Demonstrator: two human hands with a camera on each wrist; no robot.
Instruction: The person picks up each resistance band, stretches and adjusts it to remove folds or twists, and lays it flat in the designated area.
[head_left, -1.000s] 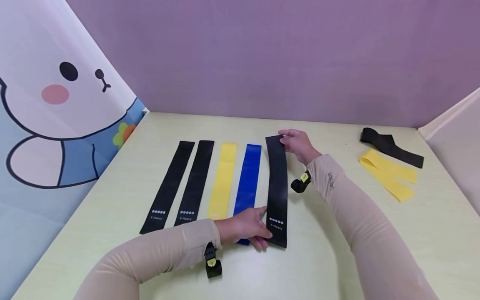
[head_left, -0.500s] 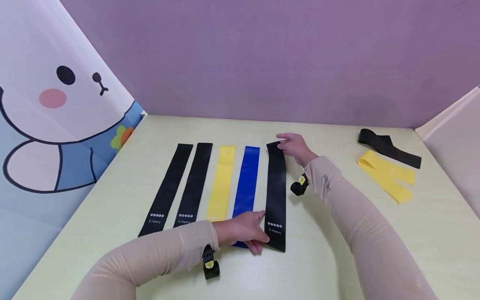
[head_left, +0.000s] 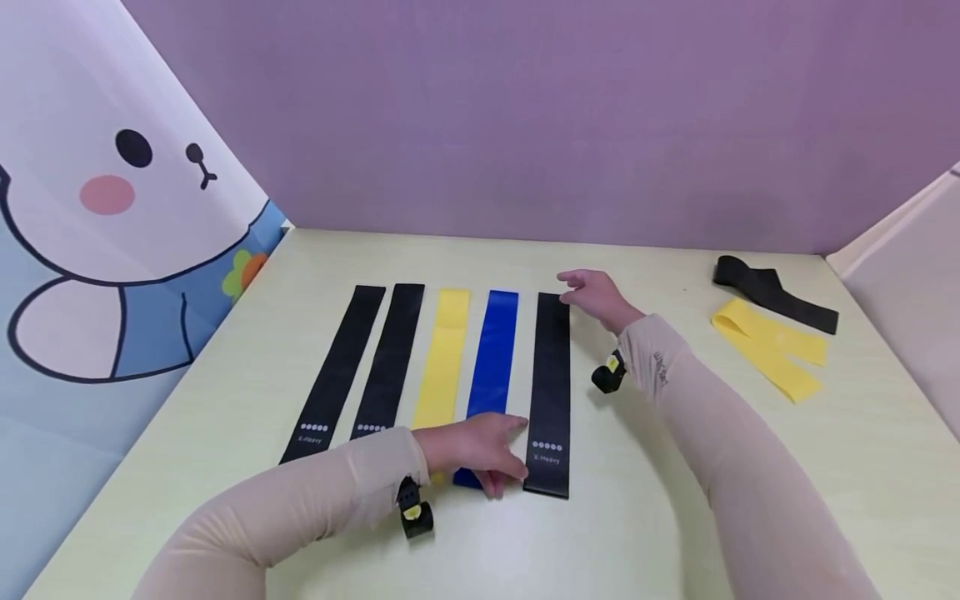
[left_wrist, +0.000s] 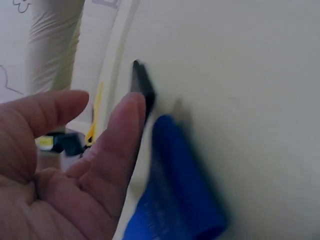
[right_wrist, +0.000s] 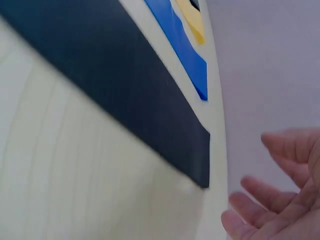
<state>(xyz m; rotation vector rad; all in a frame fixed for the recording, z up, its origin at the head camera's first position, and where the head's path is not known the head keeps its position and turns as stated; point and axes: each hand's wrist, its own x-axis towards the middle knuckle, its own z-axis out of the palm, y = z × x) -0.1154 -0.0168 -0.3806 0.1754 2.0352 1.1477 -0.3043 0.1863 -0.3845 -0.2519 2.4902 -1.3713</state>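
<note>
Table (head_left: 675, 517) bearing black band (head_left: 551, 392)

Pale yellow-green table (head_left: 675, 517) fills foreground. Plain purple wall (head_left: 525, 108) at 12 o'clock. Cartoon bunny panel (head_left: 97, 217) at 9 o'clock. Pale beige panel (head_left: 907, 275) at 3 o'clock. Even, soft light.

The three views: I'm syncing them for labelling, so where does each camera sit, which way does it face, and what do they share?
Head: on the head, facing forward and down at the table with five bands in a row; both sleeved arms show.
Left wrist: on the left wrist, facing past the left hand to the blue band.
Right wrist: on the right wrist, facing along the rightmost black band; the right hand shows.
Shared: both bands.
</note>
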